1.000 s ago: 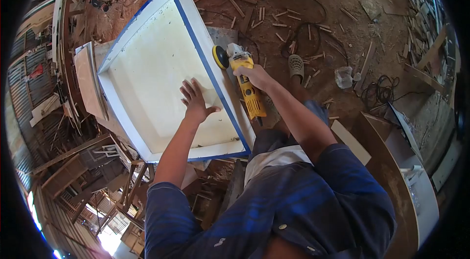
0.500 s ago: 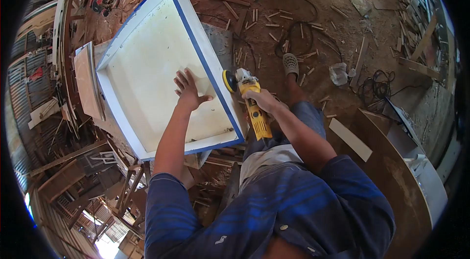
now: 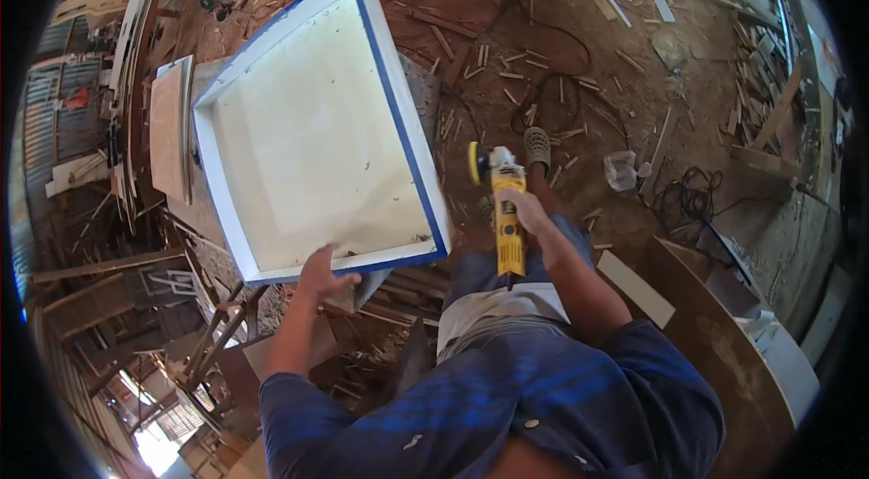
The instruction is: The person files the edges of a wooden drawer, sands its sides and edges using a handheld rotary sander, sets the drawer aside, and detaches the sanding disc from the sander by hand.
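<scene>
My right hand (image 3: 523,206) is wrapped round the body of a yellow angle grinder (image 3: 510,245). Its round yellow-backed disc (image 3: 476,163) points left, with a gap between it and the panel. The shallow box-like wooden panel (image 3: 308,135) has a pale inside, white raised sides and blue edges. At the panel's near edge, toward the lower left, is my left hand (image 3: 322,274). That hand is open and slightly blurred, thumb out to the right, fingertips overlapping the white rim in this view.
Under the panel a grey board (image 3: 418,90) shows at its right side. Wood offcuts lie scattered over the dirt floor, with a black cable (image 3: 692,194) coiled at right. A clear plastic bag (image 3: 621,169) lies near my shoe (image 3: 537,148). A curved brown board (image 3: 715,325) stands at lower right.
My left hand has drawn back from the middle of the panel to its near edge. The grinder in my right hand has moved right, away from the panel's side.
</scene>
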Demonstrator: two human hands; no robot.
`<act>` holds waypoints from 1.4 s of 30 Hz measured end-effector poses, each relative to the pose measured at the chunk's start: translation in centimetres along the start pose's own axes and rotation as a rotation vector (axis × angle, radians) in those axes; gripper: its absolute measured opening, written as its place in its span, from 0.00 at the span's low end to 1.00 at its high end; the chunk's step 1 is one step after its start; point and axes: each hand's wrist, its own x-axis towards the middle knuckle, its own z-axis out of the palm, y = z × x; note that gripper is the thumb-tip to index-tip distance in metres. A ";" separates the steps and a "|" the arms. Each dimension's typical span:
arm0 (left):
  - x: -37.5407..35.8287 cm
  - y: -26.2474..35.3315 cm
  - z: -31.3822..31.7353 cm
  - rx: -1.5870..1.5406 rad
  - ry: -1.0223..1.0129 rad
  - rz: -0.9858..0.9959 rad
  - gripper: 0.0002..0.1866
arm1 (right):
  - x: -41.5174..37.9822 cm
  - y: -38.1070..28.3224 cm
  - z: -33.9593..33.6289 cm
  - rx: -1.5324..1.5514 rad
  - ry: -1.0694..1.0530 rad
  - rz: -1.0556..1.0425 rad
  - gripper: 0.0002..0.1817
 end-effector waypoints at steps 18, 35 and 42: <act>2.6 17.9 7.3 0.018 0.351 -0.429 0.27 | -3.0 -8.5 -6.0 0.081 0.219 -0.060 0.19; 13.8 21.4 1.1 -0.396 0.584 -0.266 0.16 | 7.0 -20.0 3.0 0.107 0.013 -0.208 0.25; 10.6 19.5 4.6 -0.294 0.562 -0.316 0.21 | 15.3 -25.8 10.1 0.159 -0.175 -0.261 0.23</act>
